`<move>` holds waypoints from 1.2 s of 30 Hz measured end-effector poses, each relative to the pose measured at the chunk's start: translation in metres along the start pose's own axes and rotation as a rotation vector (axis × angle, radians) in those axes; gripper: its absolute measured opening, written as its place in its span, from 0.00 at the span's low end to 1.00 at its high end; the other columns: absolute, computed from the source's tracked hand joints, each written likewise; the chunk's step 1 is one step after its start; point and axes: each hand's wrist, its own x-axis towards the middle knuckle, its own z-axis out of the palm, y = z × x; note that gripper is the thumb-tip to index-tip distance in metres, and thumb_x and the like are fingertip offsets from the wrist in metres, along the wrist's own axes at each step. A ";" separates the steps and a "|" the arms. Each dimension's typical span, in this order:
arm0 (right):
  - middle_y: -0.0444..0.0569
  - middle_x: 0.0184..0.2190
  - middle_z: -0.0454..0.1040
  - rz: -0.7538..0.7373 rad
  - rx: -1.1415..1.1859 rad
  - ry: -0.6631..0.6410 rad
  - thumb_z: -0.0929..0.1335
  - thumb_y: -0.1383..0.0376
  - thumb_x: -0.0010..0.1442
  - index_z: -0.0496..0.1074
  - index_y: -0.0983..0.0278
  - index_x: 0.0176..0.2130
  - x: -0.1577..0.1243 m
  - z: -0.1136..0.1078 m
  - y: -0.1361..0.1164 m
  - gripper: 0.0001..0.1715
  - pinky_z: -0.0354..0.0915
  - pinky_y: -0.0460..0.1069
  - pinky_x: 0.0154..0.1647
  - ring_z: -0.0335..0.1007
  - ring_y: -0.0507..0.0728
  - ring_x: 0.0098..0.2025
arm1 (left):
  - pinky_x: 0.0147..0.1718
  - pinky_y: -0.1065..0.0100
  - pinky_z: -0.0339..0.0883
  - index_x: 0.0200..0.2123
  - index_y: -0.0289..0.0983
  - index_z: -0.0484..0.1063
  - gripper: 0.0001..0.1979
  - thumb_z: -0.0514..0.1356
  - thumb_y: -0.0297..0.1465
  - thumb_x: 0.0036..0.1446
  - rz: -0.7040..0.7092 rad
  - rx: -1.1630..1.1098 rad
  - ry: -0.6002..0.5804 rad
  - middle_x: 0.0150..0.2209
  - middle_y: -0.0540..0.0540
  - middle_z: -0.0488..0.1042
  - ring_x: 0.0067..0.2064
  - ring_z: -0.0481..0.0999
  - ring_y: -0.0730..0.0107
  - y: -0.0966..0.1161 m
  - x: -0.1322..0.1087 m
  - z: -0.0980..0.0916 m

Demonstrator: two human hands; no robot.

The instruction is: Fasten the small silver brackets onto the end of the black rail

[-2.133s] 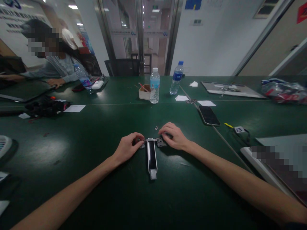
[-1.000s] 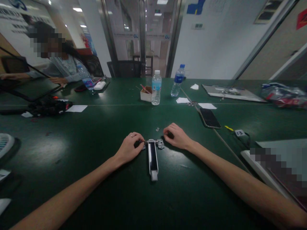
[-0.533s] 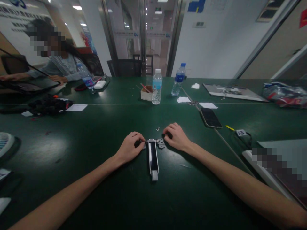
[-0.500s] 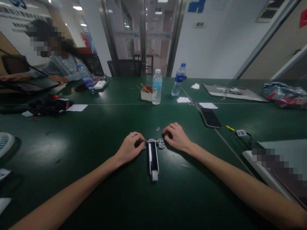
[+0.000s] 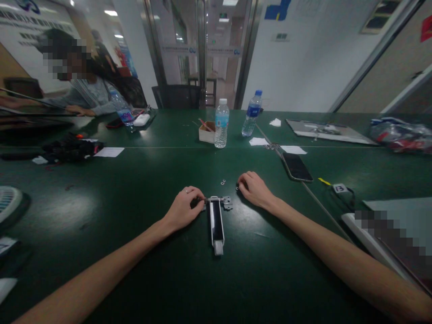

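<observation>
A long metal hinge assembly [image 5: 216, 222] with a black centre strip lies on the green table [image 5: 141, 198], its cross-bar at the far end. My left hand [image 5: 184, 208] is closed round the left end of that cross-bar. My right hand [image 5: 254, 189] rests on the table a little right of the hinge's right bracket [image 5: 227, 202], fingers curled over something small and dark that I cannot make out. Two tiny washers [image 5: 223, 182] lie just beyond the hinge, between my hands.
A black phone [image 5: 297, 166] lies right of my right hand. Two water bottles [image 5: 221, 123] and a small cardboard box [image 5: 205, 133] stand further back. Another person sits at the far left. A tagged cable [image 5: 339, 189] and a grey panel [image 5: 388, 225] are at right.
My right hand has drawn off the hinge's right bracket, shifting right and slightly away. My left hand has stayed on the left end. The person at far left lowered a dark flat panel.
</observation>
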 end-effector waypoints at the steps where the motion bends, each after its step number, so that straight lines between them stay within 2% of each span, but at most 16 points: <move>1: 0.51 0.31 0.69 -0.022 0.027 0.015 0.60 0.69 0.59 0.66 0.64 0.33 0.000 -0.002 -0.002 0.06 0.62 0.52 0.39 0.63 0.57 0.36 | 0.43 0.58 0.67 0.35 0.35 0.71 0.06 0.55 0.29 0.59 -0.003 0.006 0.001 0.41 0.43 0.71 0.45 0.70 0.59 0.001 0.000 0.000; 3: 0.51 0.32 0.69 -0.117 0.103 0.018 0.59 0.69 0.60 0.65 0.64 0.35 -0.002 -0.007 -0.009 0.07 0.62 0.51 0.38 0.64 0.56 0.35 | 0.43 0.58 0.67 0.35 0.35 0.71 0.05 0.55 0.29 0.59 -0.005 0.013 0.003 0.41 0.44 0.71 0.45 0.70 0.59 0.002 0.000 0.000; 6: 0.51 0.32 0.70 -0.325 0.191 -0.097 0.60 0.70 0.60 0.66 0.65 0.36 -0.005 -0.014 -0.022 0.07 0.63 0.50 0.35 0.64 0.54 0.34 | 0.44 0.58 0.67 0.35 0.36 0.71 0.05 0.55 0.29 0.59 -0.005 0.013 0.003 0.41 0.44 0.71 0.45 0.70 0.59 0.002 0.000 0.000; 9: 0.50 0.31 0.70 -0.405 0.220 -0.185 0.61 0.70 0.59 0.67 0.65 0.35 -0.008 -0.017 -0.034 0.06 0.63 0.49 0.34 0.64 0.54 0.34 | 0.44 0.57 0.67 0.35 0.36 0.71 0.06 0.55 0.29 0.59 -0.006 0.013 0.007 0.41 0.44 0.71 0.45 0.70 0.59 0.001 0.000 0.001; 18: 0.49 0.31 0.71 -0.351 0.332 -0.126 0.62 0.69 0.60 0.68 0.64 0.35 -0.010 -0.013 -0.041 0.06 0.65 0.49 0.33 0.66 0.53 0.33 | 0.44 0.56 0.67 0.36 0.37 0.71 0.06 0.55 0.30 0.59 -0.017 0.005 -0.005 0.42 0.44 0.71 0.45 0.70 0.59 0.000 0.000 0.001; 26: 0.46 0.29 0.70 -0.259 0.428 -0.182 0.63 0.69 0.58 0.69 0.66 0.36 -0.008 -0.017 -0.045 0.06 0.63 0.46 0.29 0.64 0.50 0.28 | 0.43 0.57 0.67 0.37 0.36 0.71 0.07 0.55 0.30 0.59 -0.010 -0.003 -0.007 0.42 0.44 0.71 0.45 0.69 0.59 -0.003 0.000 0.001; 31: 0.45 0.28 0.69 -0.235 0.450 -0.224 0.64 0.70 0.57 0.70 0.65 0.37 -0.008 -0.015 -0.043 0.06 0.63 0.46 0.30 0.64 0.50 0.28 | 0.44 0.57 0.67 0.36 0.36 0.71 0.06 0.55 0.30 0.59 -0.004 0.018 0.002 0.41 0.44 0.72 0.44 0.69 0.59 -0.002 0.000 0.002; 36: 0.44 0.28 0.68 -0.219 0.456 -0.230 0.65 0.69 0.58 0.70 0.65 0.35 -0.008 -0.015 -0.042 0.03 0.63 0.47 0.31 0.63 0.50 0.28 | 0.43 0.57 0.67 0.35 0.36 0.71 0.05 0.55 0.29 0.58 -0.007 0.013 0.004 0.40 0.44 0.72 0.44 0.70 0.59 -0.001 0.001 0.002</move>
